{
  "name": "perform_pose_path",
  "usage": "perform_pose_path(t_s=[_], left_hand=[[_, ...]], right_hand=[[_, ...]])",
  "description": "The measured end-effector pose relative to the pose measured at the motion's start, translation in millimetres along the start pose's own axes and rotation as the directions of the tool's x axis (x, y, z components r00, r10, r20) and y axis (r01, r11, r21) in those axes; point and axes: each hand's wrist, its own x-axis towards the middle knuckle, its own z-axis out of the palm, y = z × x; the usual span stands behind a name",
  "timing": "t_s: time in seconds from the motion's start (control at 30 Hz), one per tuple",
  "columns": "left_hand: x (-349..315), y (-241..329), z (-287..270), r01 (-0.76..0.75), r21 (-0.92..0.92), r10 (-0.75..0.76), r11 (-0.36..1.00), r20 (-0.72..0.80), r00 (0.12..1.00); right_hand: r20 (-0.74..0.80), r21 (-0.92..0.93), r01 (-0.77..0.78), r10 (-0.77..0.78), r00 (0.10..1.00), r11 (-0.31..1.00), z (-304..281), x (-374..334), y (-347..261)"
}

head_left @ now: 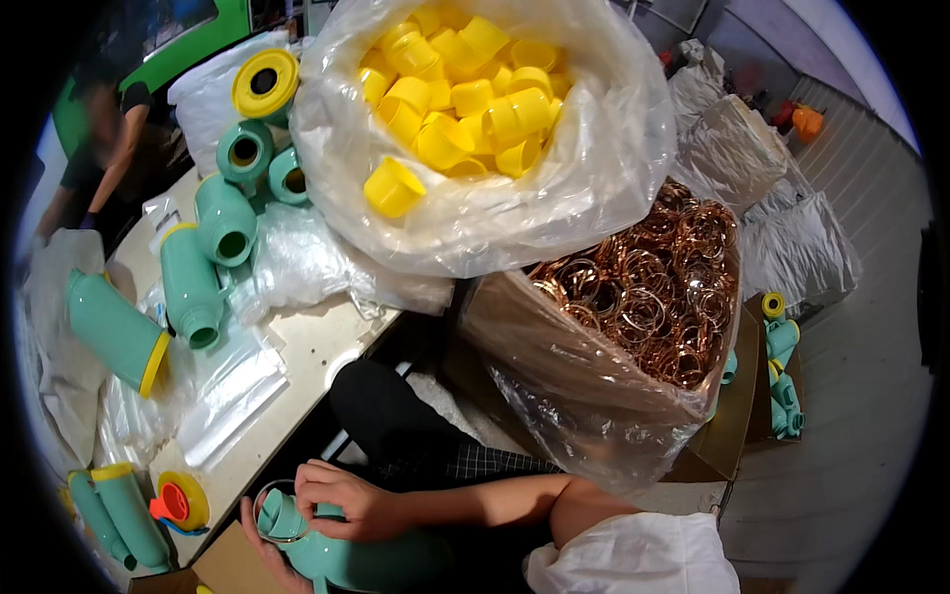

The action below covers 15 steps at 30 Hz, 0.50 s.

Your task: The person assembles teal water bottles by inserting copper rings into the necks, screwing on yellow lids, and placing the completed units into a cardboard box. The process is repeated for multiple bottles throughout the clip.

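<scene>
A teal plastic bottle shell (pixel 386 561) lies across my lap, its narrow neck pointing left. My left hand (pixel 265 556) cups the neck end from the far left side, fingers partly hidden behind it. A thin metal ring (pixel 260 497) loops loosely around the neck opening. Over the neck, my right hand (pixel 346 502) is closed, its fingertips pinching at the ring's upper edge. Beyond my knees, an open plastic-lined box holds many copper-coloured metal rings (pixel 643 307). Behind it, a clear plastic bag (pixel 336 188) is full of yellow plastic collars (pixel 445 144).
On the white table (pixel 332 342) at left stand and lie several teal shells (pixel 188 282), some with yellow rims, among clear plastic bags (pixel 233 406). A red funnel-like piece (pixel 170 503) sits near its front edge. A cardboard box (pixel 757 396) with teal shells stands right; another person (pixel 109 148) is far left.
</scene>
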Motion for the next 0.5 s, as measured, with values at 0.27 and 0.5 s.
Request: perform_pose_path(t_s=[0.27,0.5], left_hand=[[12.0,-10.7,-4.2,0.006,0.197,-0.011,0.98,0.025,1.0],[-14.5,16.0,23.2,0.207,-0.018,-0.207,0.978,-0.176,0.962]], right_hand=[[-0.121,-0.032,-0.02,0.016,0.992,0.999,2.4,-0.3,20.9],[-0.07,0.027,-0.311,0.312,0.948,0.95,8.5,-3.2,18.3]])
